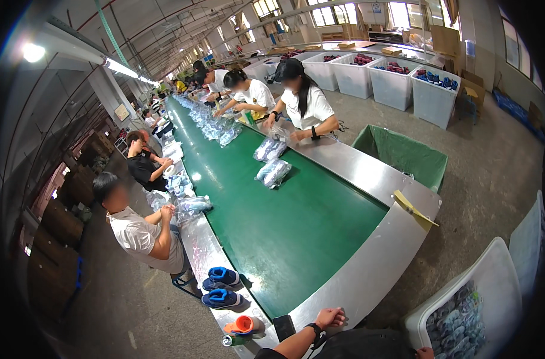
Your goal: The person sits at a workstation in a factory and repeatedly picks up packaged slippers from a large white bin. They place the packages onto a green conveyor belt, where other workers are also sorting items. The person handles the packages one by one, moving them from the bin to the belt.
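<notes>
Left hand (331,318): fingers loosely curled, released, with nothing seen in it; whether it touches the metal ledge is hard to tell.
Metal ledge (357,280): under and ahead of the left hand, curving away to its right.
Black flat thing (284,327): on the ledge, just left of that hand.
Right hand (425,353): mostly cut off, near the white bin (501,275); I cannot tell if it grips anything.
Orange cup (244,325), green can (235,340): farther left of the left hand.
Blue shoes (221,298): beyond the cup.
Green belt (308,239): ahead of the left hand, past the ledge.
</notes>
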Demonstrator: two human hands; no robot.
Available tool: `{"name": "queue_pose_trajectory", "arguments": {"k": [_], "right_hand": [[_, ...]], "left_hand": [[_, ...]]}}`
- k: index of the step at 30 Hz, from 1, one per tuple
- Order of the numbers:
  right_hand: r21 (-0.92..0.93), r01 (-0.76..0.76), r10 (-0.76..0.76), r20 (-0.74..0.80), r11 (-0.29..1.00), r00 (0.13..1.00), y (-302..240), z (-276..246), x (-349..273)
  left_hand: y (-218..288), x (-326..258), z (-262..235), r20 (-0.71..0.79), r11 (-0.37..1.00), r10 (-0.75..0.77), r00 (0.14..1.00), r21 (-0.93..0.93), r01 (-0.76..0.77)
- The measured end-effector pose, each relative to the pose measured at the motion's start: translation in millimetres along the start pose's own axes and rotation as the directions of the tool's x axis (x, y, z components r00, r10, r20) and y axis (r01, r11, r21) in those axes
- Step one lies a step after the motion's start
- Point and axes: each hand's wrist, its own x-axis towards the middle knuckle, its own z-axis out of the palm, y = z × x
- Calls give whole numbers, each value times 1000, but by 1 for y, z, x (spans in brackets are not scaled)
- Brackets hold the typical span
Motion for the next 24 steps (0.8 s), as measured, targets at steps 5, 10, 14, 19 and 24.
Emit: {"name": "queue_pose_trajectory", "arguments": {"k": [5,10,14,19,24], "right_hand": [[49,-10,9,19,999,1000,9,2,8],[130,-29,25,31,991,999,22,2,21],[173,-32,24,44,984,999,28,3,27],[176,-20,16,23,984,1000,24,3,26],[168,-47,42,29,985,999,19,2,23]], "left_hand": [[2,-2,0,-8,1000,-9,1000,-4,9],[4,-3,1,-2,1000,11,1000,-4,-11],[4,-5,2,-31,1000,-3,1000,3,3],[6,-6,2,-11,1000,9,1000,-1,-9],[5,-5,2,-11,1000,4,1000,-5,-4]]}}
